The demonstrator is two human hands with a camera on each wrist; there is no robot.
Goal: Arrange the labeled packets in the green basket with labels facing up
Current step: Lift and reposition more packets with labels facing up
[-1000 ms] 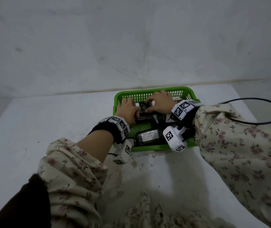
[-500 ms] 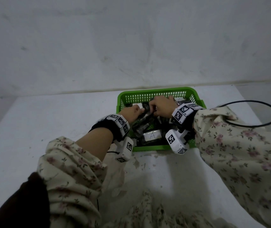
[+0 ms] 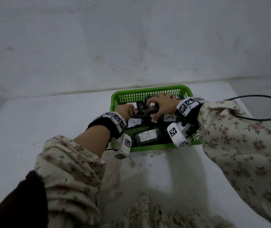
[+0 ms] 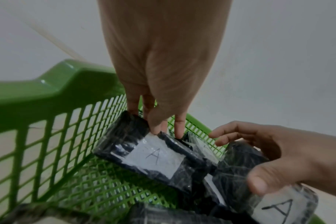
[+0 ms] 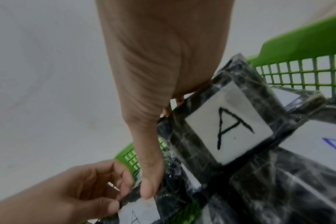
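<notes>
Inside green basket (image 3: 149, 91), left hand (image 3: 125, 111) pinching flat packet (image 4: 144, 157), label up, seemingly crosswise.

The light was dim and flat, with a soft shadow on the white table (image 3: 172, 175) near the person. Wide-angle distortion bent the edges of the views. Both wrist views were soft, noisy and blurred close up.
</notes>
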